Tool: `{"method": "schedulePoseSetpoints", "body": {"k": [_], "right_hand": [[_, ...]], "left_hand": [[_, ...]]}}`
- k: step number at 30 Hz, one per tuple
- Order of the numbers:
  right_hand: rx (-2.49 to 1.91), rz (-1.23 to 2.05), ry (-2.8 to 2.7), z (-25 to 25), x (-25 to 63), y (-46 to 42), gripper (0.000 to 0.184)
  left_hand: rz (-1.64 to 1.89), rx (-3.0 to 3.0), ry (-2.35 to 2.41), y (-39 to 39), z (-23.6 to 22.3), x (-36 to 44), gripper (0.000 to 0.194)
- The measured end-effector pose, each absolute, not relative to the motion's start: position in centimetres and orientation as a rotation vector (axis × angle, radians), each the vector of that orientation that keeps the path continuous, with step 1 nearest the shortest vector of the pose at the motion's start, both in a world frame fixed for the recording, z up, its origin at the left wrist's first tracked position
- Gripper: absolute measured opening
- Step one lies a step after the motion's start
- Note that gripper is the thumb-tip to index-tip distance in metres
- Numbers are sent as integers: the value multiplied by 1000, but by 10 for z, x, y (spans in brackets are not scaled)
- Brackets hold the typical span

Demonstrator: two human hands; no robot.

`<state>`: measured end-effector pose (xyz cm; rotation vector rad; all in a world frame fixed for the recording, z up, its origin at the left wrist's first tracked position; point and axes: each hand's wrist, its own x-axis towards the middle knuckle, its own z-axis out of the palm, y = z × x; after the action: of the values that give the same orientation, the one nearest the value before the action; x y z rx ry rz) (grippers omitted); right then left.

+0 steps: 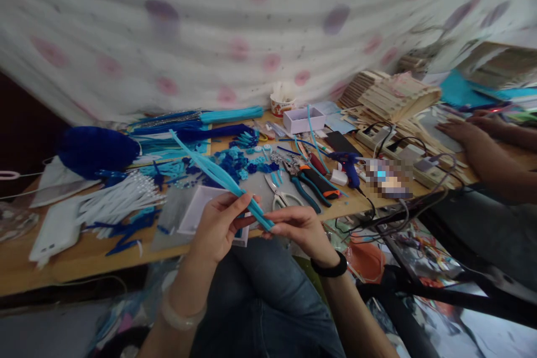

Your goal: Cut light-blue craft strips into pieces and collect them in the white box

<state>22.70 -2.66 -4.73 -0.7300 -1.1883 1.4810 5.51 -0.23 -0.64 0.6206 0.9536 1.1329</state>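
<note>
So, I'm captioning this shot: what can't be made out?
Head view:
Strand count in the light-blue bundle: strands overlap, right hand covers part.
Middle of the near white box: behind the left hand.
Pixelated item: blurred.
Co-worker's arms: cut off by the right edge.

No lettering, brand or number can be read for certain. The paper cup (282, 106) at the back of the desk (20, 271) carries a reddish printed design, too small to make out, and pixelation hides whatever shows on the blurred-out item (390, 180) beside the glue gun (350, 169).
</note>
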Motion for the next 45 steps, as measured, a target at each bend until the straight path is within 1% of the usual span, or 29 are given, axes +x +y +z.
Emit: {"method": "schedulePoseSetpoints", "body": {"k": [5, 8, 10, 12, 14, 17, 20, 23, 25, 27, 31, 35, 45], "right_hand": [[-680, 1536, -1226, -46, 233, -29, 21], [-682, 1552, -1263, -39, 235, -31, 27], [-759, 1496, -1281, -31, 231, -34, 32], [-924, 1334, -1387, -23, 224, -38, 31], [-1115, 1036, -1612, -19, 214, -41, 30], [-1290, 539, -1886, -22, 201, -45, 40], [-1340, 196, -2012, -32, 195, -44, 49], [-1269, 12, -2089, -37, 198, -40, 59], [-1224, -27, -2127, -37, 202, -38, 64], [-1208, -26, -2160, -36, 206, -36, 65], [-1218, -28, -2206, -34, 212, -33, 58], [-1242, -34, -2248, -32, 215, -31, 51], [-1230, -96, -2388, -22, 221, -30, 46]], "left_hand": [[1147, 634, 963, -4, -5, 55, 35], [1159, 677, 982, -6, -5, 55, 35], [1162, 724, 991, -7, -6, 57, 34], [1169, 770, 991, -8, -8, 59, 31], [1197, 795, 1002, -9, -11, 62, 29], [1271, 780, 1049, -11, -15, 68, 30], [1317, 741, 1065, -13, -18, 71, 30], [1328, 729, 1042, -11, -18, 72, 26], [1330, 716, 1042, -10, -18, 72, 24], [1320, 696, 1047, -10, -16, 70, 23], [1285, 681, 1029, -10, -12, 63, 22], [1216, 708, 1073, -6, -8, 49, 24], [1052, 889, 1142, 4, 0, 27, 20]]}}
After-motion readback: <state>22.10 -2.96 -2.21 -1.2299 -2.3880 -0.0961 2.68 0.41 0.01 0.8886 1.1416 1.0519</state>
